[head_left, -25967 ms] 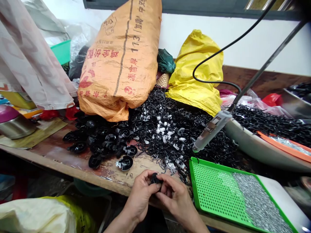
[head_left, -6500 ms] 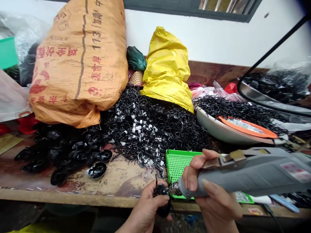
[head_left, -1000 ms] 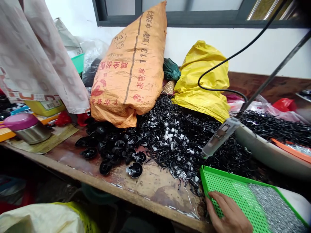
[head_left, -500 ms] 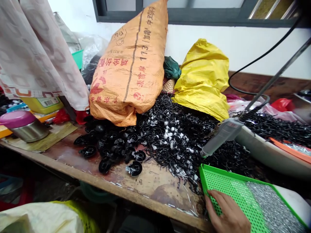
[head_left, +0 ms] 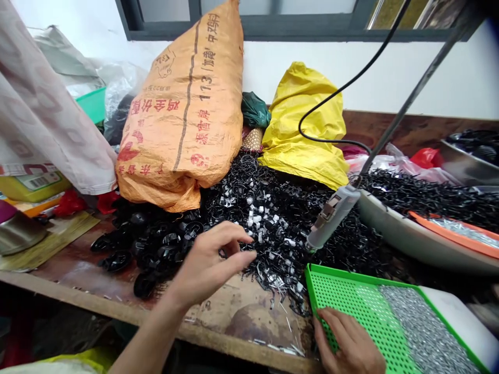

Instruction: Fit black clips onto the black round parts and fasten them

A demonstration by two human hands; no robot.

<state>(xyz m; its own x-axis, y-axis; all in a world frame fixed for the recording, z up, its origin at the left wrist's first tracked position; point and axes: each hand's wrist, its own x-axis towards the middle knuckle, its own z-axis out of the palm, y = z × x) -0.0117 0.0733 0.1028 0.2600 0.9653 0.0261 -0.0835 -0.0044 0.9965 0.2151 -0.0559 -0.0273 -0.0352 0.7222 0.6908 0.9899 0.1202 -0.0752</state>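
My left hand (head_left: 212, 265) hovers above the table over the edge of a heap of small black parts (head_left: 280, 208) mixed with white pieces (head_left: 259, 221). Its thumb and forefinger are curved with a gap between them, and nothing shows in the gap. At the lower right, my right hand (head_left: 346, 340) grips the left rim of a perforated green tray (head_left: 331, 291), thumb outside and fingers inside. Small silvery metal pieces (head_left: 424, 322) cover the tray's right part. Larger round black parts (head_left: 144, 249) lie to the left, partly hidden behind my left hand.
An orange woven sack (head_left: 183, 114) and a yellow bag (head_left: 307, 130) stand at the back. A grey, rod-mounted tool (head_left: 331, 218) with a black cable leans over the heap. On the right sits a wide basin (head_left: 409, 231) of black parts. A metal container (head_left: 17, 231) stands left.
My left hand has come into view from below and reached over the table. My right hand stays on the tray rim. The whole view has shifted slightly, moving the scene left.
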